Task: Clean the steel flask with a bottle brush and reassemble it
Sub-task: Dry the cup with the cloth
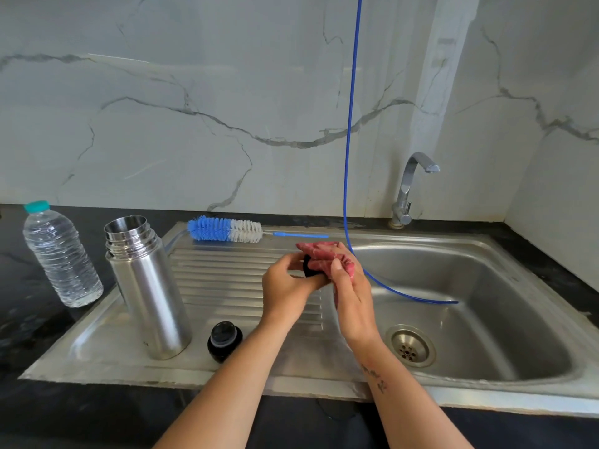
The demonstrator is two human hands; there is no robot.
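Steel drainboard (227, 286), flask (147, 286) upright, mouth up

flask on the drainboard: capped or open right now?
Open. The steel flask stands upright with its threaded mouth bare; a black stopper sits beside it on the drainboard.

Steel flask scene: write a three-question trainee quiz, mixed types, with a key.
1. True or false: the steel flask stands upright on the drainboard with its mouth uncovered.
2. Where does the bottle brush lie? A) inside the flask B) at the back of the drainboard C) in the basin
3. Fill in: the right hand holds a red ____ against the small black part pinched by the left hand.

Key: 1 true; 2 B; 3 cloth
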